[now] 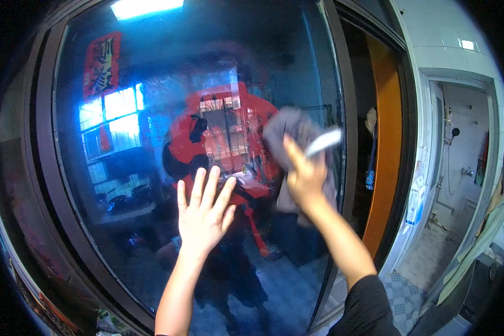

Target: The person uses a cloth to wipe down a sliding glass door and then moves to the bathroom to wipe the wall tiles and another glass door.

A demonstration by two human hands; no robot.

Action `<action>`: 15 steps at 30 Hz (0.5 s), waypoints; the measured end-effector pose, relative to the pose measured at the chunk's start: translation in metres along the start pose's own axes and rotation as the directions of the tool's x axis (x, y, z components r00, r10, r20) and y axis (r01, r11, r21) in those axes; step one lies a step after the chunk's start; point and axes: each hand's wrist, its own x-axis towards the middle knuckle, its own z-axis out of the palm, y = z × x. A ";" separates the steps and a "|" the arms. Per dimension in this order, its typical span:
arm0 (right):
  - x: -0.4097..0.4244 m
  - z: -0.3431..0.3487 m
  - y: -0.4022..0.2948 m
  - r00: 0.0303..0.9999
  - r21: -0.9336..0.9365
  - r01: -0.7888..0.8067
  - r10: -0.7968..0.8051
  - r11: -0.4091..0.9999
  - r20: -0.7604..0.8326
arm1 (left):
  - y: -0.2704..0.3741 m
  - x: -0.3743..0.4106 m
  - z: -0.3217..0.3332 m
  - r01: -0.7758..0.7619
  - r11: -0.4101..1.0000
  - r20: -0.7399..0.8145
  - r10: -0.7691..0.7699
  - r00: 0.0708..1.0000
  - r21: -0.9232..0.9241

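My left hand lies spread with its palm towards a dark glass door panel, holding nothing. To its right, my right hand presses a grey-brown cloth on the glass near the panel's right frame; the cloth hangs down past the wrist. A white, blurred strip-like object shows beside the right fingers; whether it is part of the cloth or separate I cannot tell. The glass carries a red decoration and reflects a window, a lamp and a dark figure.
The dark metal door frame borders the glass, with an orange-brown upright panel beyond it. Farther right, a tiled doorway opens on a shower head. A pale green cloth hangs at the lower right.
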 end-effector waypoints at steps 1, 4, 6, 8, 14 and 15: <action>-0.042 -0.013 -0.009 0.999 0.064 -0.023 0.021 0.998 0.034 | 0.001 0.000 0.000 -0.002 1.000 -0.001 0.002 1.000 0.001; -0.133 -0.059 -0.035 0.984 0.206 0.138 -0.158 0.969 0.081 | 0.001 0.001 0.000 0.004 1.000 0.009 -0.004 1.000 0.013; -0.148 -0.076 -0.035 0.955 0.345 -0.004 -0.099 0.939 0.280 | 0.001 0.001 -0.001 0.000 1.000 0.005 0.000 1.000 0.015; -0.124 -0.079 -0.019 0.748 0.261 -0.192 -0.031 0.946 0.663 | 0.001 0.001 -0.001 -0.001 1.000 0.020 0.001 1.000 0.012; 0.028 -0.004 0.025 0.946 -0.056 -0.305 0.309 0.951 0.099 | 0.000 0.000 0.001 -0.001 1.000 0.014 0.000 1.000 0.010; 0.041 0.003 0.020 0.933 -0.033 -0.354 0.355 0.935 0.062 | -0.001 0.000 0.001 0.003 1.000 0.018 -0.004 1.000 0.009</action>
